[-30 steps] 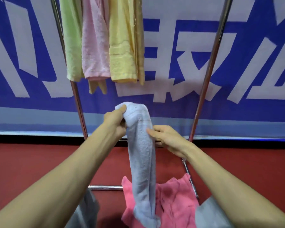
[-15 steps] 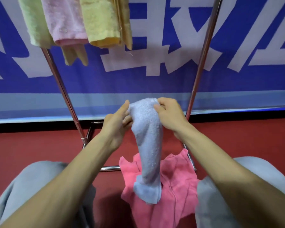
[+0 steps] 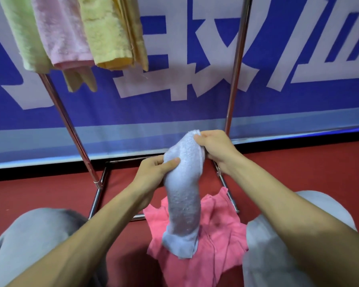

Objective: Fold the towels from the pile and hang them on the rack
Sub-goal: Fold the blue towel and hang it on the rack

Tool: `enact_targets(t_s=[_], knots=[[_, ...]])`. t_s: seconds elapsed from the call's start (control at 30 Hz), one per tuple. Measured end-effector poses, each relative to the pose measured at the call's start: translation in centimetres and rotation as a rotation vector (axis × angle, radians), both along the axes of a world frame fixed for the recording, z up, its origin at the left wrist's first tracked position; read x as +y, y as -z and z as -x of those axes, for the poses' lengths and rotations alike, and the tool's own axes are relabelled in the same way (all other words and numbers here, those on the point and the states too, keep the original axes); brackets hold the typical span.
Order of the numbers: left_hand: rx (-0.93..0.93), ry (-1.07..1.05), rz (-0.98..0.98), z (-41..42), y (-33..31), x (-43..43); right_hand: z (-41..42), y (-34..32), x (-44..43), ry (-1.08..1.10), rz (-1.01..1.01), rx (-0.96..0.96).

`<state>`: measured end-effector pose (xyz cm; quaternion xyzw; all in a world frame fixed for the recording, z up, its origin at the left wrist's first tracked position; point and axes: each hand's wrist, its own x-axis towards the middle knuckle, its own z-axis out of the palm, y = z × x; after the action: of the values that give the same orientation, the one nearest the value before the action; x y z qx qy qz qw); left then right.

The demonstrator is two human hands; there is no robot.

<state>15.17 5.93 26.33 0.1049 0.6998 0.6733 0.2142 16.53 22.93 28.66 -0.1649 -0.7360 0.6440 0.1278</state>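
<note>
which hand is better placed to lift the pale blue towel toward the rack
Likely the right hand: it pinches the top of the pale blue towel; the left hand grips it lower down.

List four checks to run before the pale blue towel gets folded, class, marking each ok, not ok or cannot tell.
1. Grip by left hand and right hand on the pale blue terry towel: ok.
2. Towel spread flat for folding: not ok, it hangs bunched.
3. Its lower end clear of the crumpled pink towel on the floor: cannot tell.
4. Free rail on the chrome tube rack: cannot tell, top out of view.
</note>
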Motion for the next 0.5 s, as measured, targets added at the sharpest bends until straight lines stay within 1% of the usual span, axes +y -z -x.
enact_targets(t_s=[0.1,0.17,0.33,0.4,0.5], knots=[[0.031,-0.056,-0.097,0.1,-1.6,-0.5,-0.7,0.3,-0.4,-0.049,0.198,-0.076],[0.057,-0.098,-0.136,0.1,-2.4,-0.8,-1.0,0.5,-1.0,-0.11,0.292,-0.103],[0.072,-0.228,-0.167,0.2,-4.0,-1.8,-0.7,0.6,-3.3,-0.247,0.525,-0.097],[0.053,-0.298,-0.179,0.6,-4.3,-2.4,-0.7,0.9,-4.2,-0.334,0.549,-0.117],[0.003,-0.442,-0.196,1.7,-4.1,-3.4,-0.7,1.5,-5.3,-0.43,0.47,-0.162]])
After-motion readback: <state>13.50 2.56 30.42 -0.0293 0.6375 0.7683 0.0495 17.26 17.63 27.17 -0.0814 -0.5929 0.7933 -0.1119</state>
